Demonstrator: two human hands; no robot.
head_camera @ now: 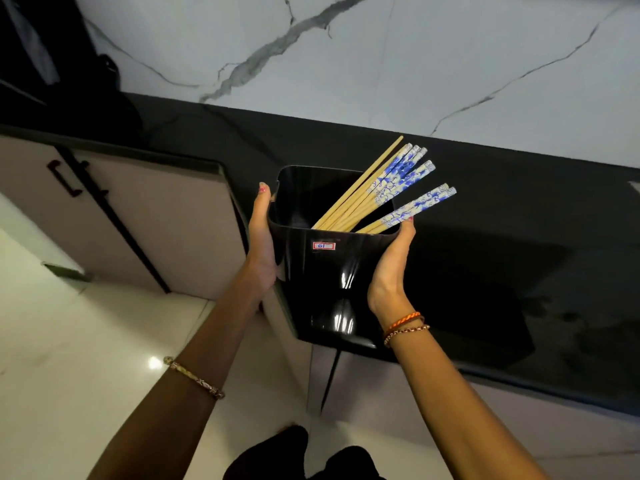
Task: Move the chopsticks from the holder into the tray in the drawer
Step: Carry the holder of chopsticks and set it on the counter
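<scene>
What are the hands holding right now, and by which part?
The black holder, chopsticks inside: left hand on its left side, right hand on its right side near the rim.

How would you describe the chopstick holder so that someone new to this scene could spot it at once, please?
Start at the black counter under the marble wall. Over its near edge, the left hand and right hand grip the holder between them. It is a glossy black square tub with a small red-edged label and chopsticks with blue-and-white tops leaning out.

We cannot see the lower ends of the chopsticks (388, 188), sunk inside the holder (325, 271). Its sticker (323, 245) is too small to read, and its far walls hide most fingers.
</scene>
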